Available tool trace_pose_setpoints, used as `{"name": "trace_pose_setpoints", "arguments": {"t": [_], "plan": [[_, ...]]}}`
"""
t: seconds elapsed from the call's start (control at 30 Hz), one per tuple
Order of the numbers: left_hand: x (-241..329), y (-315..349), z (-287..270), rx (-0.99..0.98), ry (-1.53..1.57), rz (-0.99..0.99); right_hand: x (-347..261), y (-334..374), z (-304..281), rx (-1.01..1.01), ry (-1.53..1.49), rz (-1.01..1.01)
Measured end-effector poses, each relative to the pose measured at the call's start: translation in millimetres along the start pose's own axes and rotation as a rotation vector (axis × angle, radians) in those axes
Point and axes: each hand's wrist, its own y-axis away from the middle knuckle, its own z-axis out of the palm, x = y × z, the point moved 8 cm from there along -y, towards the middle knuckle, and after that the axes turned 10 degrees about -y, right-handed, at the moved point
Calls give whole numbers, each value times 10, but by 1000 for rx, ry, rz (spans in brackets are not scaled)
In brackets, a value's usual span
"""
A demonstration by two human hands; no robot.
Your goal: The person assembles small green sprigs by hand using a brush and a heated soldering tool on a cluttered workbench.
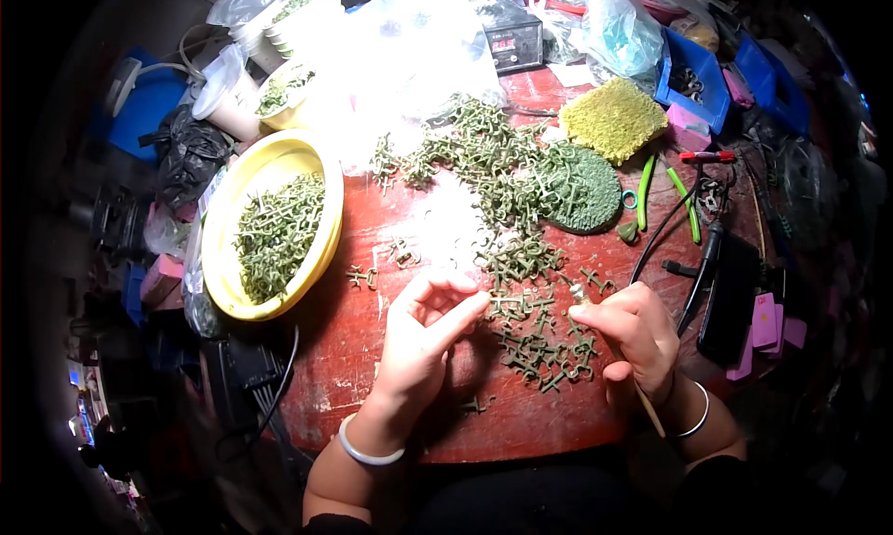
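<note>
On the red table (344, 377) lies a heap of small green branched pieces (493, 158), with a looser scatter of them (549, 349) between my hands. My left hand (423, 335) is closed at the left edge of this scatter, its thumb and forefinger brought together. Whatever they pinch is too small or hidden to name. From the right, my right hand (637, 335) grips a thin wooden-handled tool (648, 409), the handle slanting down out of the palm. A pale tip (579, 293) shows ahead of its fingers, above the pieces.
A yellow basin (330, 247) of similar pieces stands at left. Behind the heap are a round green textured pad (588, 195), a yellow sponge-like block (614, 119) and a display box (513, 46). Green-handled pliers (646, 193), cables, blue bins (693, 79) and pink blocks (765, 321) crowd the right.
</note>
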Motion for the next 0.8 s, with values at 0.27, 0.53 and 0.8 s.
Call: {"name": "trace_pose_setpoints", "arguments": {"t": [0.27, 0.53, 0.8], "plan": [[-19, -24, -25, 13, -15, 8, -8, -15, 30, -35, -3, -14], [-22, -26, -17, -9, -2, 23, -42, -35, 20, -59, -10, -24], [-45, -20, -36, -19, 6, 6, -47, -19, 48, -61, -26, -66]]}}
